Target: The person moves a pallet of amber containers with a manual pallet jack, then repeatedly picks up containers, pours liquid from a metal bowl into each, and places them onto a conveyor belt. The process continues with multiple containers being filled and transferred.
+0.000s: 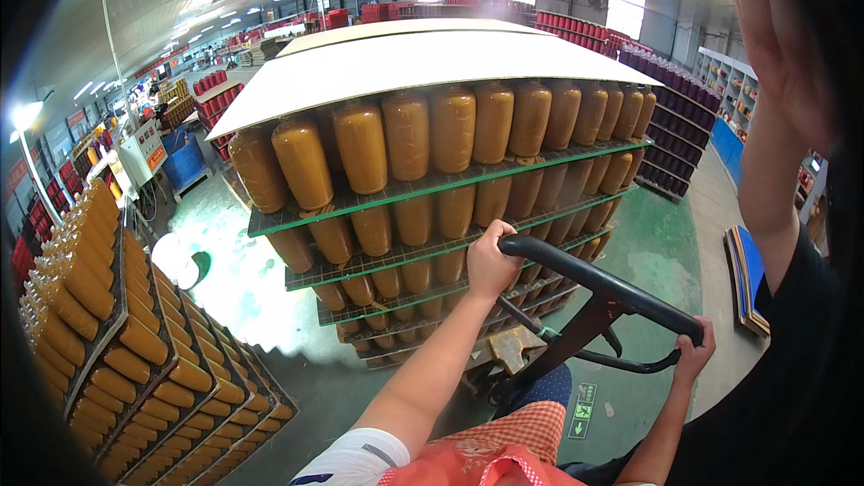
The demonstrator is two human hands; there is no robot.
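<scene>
Both my hands grip the black loop handle of a pallet jack. My left hand is closed around its upper left corner, and my right hand around its lower right corner. Below the handle, the jack's shaft runs down to its base, partly hidden by my left forearm and legs. Just beyond stands a tall stack of brown jars, in several tiers parted by green-edged shelves. A white board covers the top. Whether the forks are under this stack is hidden.
Another person's raised hand, in a black sleeve, is close at right. A second stack of brown jars stands at left. Dark purple jars are stacked beyond, at right. Flat blue-and-yellow panels lie on the right floor, near a green floor sign.
</scene>
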